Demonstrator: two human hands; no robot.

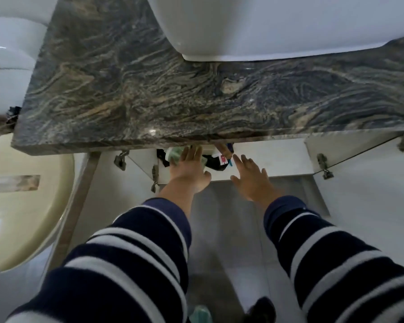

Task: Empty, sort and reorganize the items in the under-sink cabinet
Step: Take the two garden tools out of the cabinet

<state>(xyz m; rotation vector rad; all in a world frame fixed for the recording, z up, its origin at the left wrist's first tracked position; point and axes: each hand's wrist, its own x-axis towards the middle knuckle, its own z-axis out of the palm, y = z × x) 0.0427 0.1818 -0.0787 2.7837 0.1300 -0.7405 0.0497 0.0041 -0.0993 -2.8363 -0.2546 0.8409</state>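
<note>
Under the dark veined stone counter (196,94) the under-sink cabinet (278,157) stands with both doors swung out. At its front edge I see a green and white packet (174,153), a black bag or pouch (214,163) with a pink label, and a blue item beside it. My left hand (189,170) reaches in with fingers spread, lying over the green packet. My right hand (251,177) is stretched out flat with fingers apart, just right of the black bag, holding nothing. The counter hides most of the cabinet's inside.
A cream toilet lid (21,206) lies at the left, close to the left cabinet door (140,163). The right door (359,148) juts out at the right. A white basin (266,26) sits on the counter. Grey floor tiles (231,229) lie below my arms.
</note>
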